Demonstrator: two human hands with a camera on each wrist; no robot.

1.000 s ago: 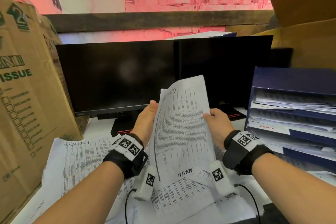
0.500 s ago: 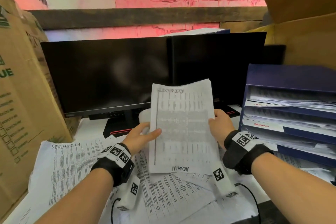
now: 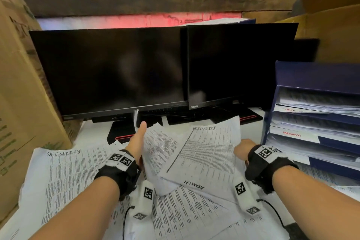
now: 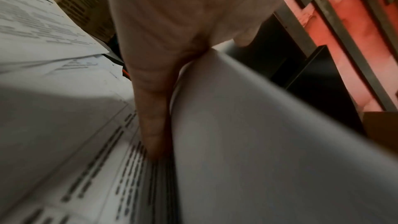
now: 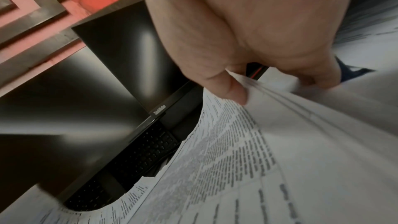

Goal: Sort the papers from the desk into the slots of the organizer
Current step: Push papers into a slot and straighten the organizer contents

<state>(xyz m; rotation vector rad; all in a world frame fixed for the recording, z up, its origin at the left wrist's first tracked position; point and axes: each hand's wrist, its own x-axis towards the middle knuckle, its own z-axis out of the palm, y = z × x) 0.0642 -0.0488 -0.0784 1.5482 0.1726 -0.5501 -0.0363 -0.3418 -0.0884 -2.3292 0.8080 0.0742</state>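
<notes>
Head view: organizer [image 3: 319, 76], just right of the right hand [image 3: 243, 150], already has papers [image 3: 311, 101] in its slots, yet many more lie loose on the desk [image 3: 93, 128] under and left of both hands, so I judge sorting well short of done. Right fingers [image 5: 316, 74] pinch a stack [image 3: 204, 158] topped SECURITY, not yet at a slot; left hand [image 3: 136, 142] holds a curled sheet [image 3: 157, 142] between thumb and fingers

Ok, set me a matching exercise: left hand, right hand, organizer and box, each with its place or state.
1 left hand
2 right hand
3 organizer
4 box

a blue, at the right
b cardboard, at the left
c pinches the right SECURITY sheet
d holds the curled sheet

Pairs: 1-d, 2-c, 3-a, 4-b
</notes>
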